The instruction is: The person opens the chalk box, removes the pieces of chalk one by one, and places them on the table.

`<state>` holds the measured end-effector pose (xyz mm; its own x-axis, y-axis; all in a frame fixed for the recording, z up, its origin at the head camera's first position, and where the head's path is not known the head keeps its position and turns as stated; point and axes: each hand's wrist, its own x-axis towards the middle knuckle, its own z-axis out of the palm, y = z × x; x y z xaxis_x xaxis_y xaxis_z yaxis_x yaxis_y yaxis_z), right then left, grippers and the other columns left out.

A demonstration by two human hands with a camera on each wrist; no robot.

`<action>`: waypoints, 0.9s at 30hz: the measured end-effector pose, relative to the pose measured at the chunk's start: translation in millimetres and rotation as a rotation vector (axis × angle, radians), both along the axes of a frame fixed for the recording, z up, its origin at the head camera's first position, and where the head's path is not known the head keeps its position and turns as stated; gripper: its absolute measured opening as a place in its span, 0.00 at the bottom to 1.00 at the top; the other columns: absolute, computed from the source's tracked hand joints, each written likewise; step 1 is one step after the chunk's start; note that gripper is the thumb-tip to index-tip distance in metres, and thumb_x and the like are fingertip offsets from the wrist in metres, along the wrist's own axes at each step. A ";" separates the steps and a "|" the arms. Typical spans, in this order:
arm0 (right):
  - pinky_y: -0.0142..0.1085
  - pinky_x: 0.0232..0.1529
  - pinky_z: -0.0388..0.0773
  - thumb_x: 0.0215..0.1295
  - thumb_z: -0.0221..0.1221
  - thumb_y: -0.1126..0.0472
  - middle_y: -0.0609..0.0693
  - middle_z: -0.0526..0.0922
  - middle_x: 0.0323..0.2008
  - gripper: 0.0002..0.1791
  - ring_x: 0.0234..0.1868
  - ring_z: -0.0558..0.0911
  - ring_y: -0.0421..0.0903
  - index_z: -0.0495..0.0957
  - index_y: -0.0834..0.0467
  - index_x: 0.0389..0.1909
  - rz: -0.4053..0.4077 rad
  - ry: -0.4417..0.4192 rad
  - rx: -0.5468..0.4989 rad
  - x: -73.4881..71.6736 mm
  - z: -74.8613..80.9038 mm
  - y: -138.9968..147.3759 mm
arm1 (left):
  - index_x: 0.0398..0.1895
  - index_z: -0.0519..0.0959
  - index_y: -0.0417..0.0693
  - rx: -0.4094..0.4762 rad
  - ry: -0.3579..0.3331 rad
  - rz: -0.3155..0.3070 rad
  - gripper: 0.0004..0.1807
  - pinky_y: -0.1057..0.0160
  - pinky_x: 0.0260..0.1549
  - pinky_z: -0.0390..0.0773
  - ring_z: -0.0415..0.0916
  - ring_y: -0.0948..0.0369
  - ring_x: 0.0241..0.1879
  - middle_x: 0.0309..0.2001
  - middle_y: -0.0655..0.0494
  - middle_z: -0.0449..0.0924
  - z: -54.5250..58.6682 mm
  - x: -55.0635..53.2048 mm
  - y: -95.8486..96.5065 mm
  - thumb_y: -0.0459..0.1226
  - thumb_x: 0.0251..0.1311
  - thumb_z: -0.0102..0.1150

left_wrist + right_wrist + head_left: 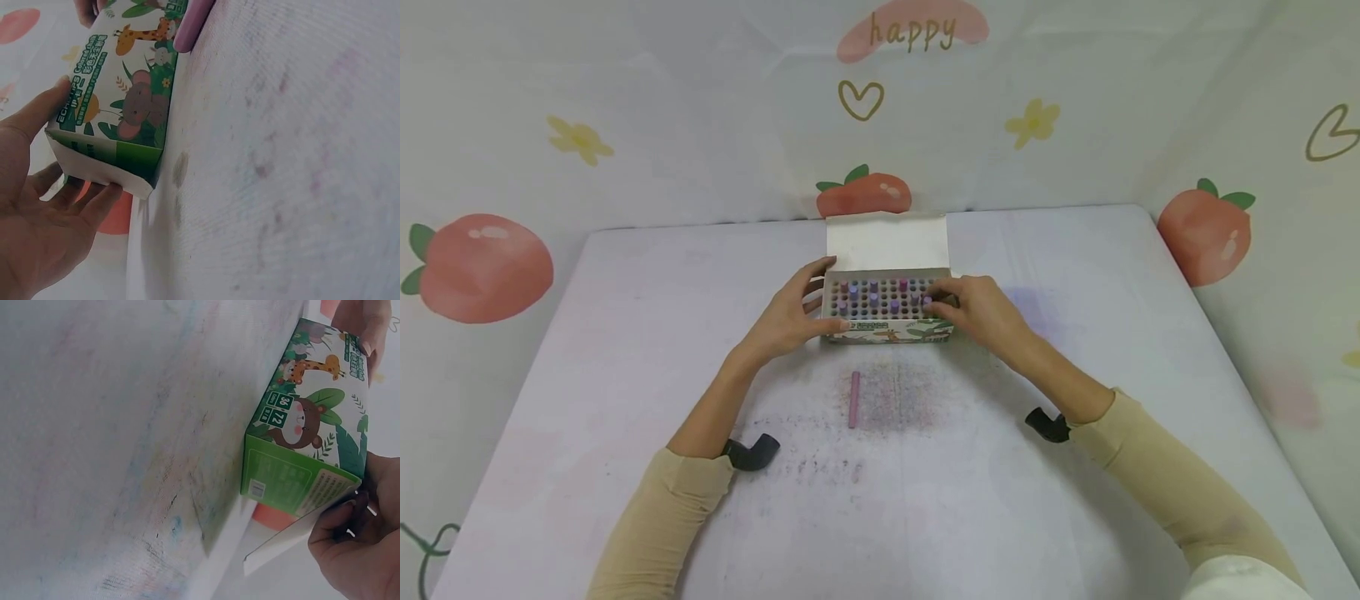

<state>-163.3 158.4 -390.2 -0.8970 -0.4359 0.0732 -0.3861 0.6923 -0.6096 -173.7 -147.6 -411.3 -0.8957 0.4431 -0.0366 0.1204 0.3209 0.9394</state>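
A chalk box [891, 333] printed with animals stands on the table, its white lid [887, 242] raised at the back. Purple and pink chalk sticks [874, 300] poke up from some of the round holes inside. My left hand [786, 321] grips the box's left end, thumb at the front top edge and fingers round the side; an end flap [94, 165] sticks out there. At the right end, my right hand [985, 308] pinches the top of a purple chalk stick [927, 301] between thumb and forefinger. In the right wrist view the box wall hides that chalk.
A loose pink chalk stick [853, 400] lies on the white tablecloth [925, 517] in front of the box. Chalk dust smudges the cloth around it. Behind the table hangs a printed curtain [700, 108]. Black wrist mounts [752, 452] sit on both forearms.
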 end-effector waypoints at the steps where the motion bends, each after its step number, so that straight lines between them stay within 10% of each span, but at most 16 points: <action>1: 0.40 0.36 0.85 0.68 0.63 0.58 0.53 0.88 0.39 0.11 0.38 0.86 0.48 0.84 0.58 0.47 0.004 0.005 0.008 0.0 -0.2 -0.2 | 0.79 0.49 0.52 -0.003 0.000 0.001 0.55 0.55 0.70 0.66 0.52 0.49 0.74 0.76 0.49 0.50 0.1 -0.3 0.2 0.34 0.53 0.75; 27: 0.36 0.23 0.68 0.69 0.63 0.57 0.52 0.81 0.26 0.12 0.23 0.70 0.46 0.84 0.61 0.46 -0.090 0.107 -0.111 4.3 -12.4 -4.4 | 0.79 0.49 0.52 -0.022 0.015 0.007 0.55 0.55 0.70 0.66 0.55 0.49 0.73 0.76 0.50 0.50 -0.1 -0.5 0.5 0.35 0.54 0.75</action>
